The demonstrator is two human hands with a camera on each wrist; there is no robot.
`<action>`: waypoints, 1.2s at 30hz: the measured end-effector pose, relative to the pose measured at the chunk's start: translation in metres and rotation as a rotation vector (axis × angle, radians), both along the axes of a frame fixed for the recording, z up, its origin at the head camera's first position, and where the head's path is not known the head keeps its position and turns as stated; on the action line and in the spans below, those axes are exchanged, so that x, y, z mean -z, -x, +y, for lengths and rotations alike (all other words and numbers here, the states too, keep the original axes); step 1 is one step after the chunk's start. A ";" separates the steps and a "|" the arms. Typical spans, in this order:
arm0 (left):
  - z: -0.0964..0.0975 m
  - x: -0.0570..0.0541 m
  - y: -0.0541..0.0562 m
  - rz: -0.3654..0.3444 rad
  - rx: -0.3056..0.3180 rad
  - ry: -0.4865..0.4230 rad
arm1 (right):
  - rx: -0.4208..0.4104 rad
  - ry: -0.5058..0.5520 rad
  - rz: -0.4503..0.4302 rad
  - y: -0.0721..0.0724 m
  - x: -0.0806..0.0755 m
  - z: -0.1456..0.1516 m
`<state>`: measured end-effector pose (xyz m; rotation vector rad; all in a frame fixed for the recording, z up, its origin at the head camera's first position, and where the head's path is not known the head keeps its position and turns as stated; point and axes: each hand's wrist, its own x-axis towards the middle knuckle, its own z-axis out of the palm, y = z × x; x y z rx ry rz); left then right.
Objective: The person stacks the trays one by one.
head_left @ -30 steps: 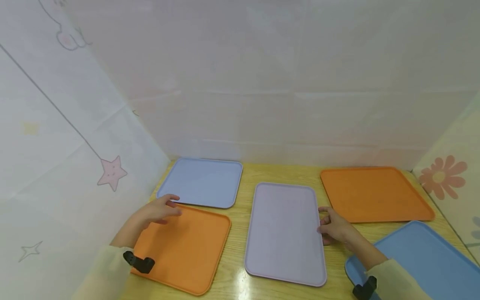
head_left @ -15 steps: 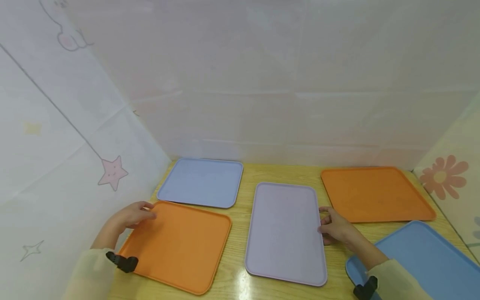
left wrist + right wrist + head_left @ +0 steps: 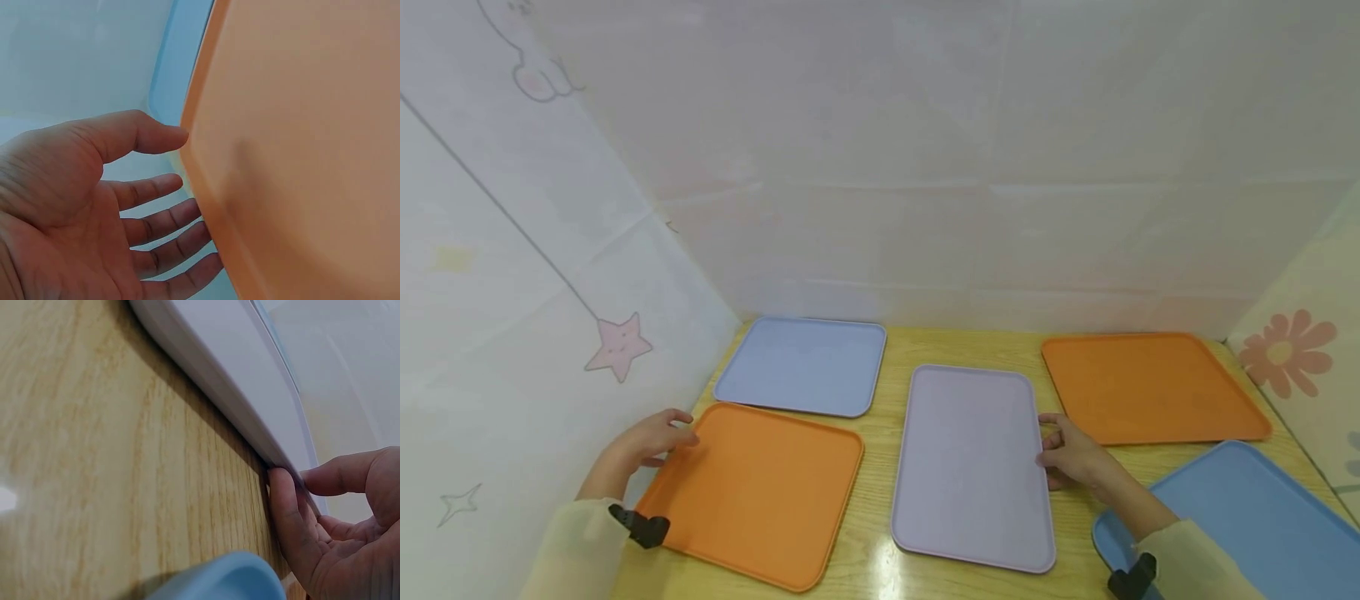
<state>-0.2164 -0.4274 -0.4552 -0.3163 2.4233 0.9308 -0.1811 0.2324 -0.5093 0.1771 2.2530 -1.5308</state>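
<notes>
In the head view a lilac tray (image 3: 973, 467) lies flat at the middle of the table. My right hand (image 3: 1071, 454) pinches its right edge; in the right wrist view, digits of the right hand (image 3: 344, 544) sit on both sides of the lilac rim. An orange tray (image 3: 760, 496) lies to the left. My left hand (image 3: 643, 446) is at its left edge, fingers extended. In the left wrist view the left hand's (image 3: 94, 206) thumb tip and fingertips are right at the orange rim, the fingers spread and not curled round it.
Behind the left orange tray lies a pale blue tray (image 3: 801, 365). A second orange tray (image 3: 1153, 389) is at the back right, and a blue tray (image 3: 1247, 521) lies under my right forearm. Printed cloth walls (image 3: 880, 167) enclose the wooden table (image 3: 857, 571).
My left hand has moved left and slightly down, from over the orange tray's far left corner to its left edge. My right hand stays at the lilac tray's edge.
</notes>
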 end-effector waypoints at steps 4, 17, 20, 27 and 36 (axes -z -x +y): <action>-0.002 0.007 0.001 -0.031 -0.004 -0.001 | -0.006 0.002 0.002 0.000 0.000 0.000; -0.010 0.016 -0.004 -0.079 -0.026 -0.164 | -0.011 -0.013 0.014 0.001 0.003 0.002; -0.012 0.018 -0.004 -0.082 -0.026 -0.193 | -0.014 -0.014 0.015 0.001 0.003 0.002; -0.012 0.023 -0.004 -0.075 -0.014 -0.192 | -0.007 -0.017 0.007 0.000 0.003 0.002; -0.017 0.013 -0.003 -0.054 0.012 -0.167 | -0.012 -0.030 0.008 0.001 0.003 0.003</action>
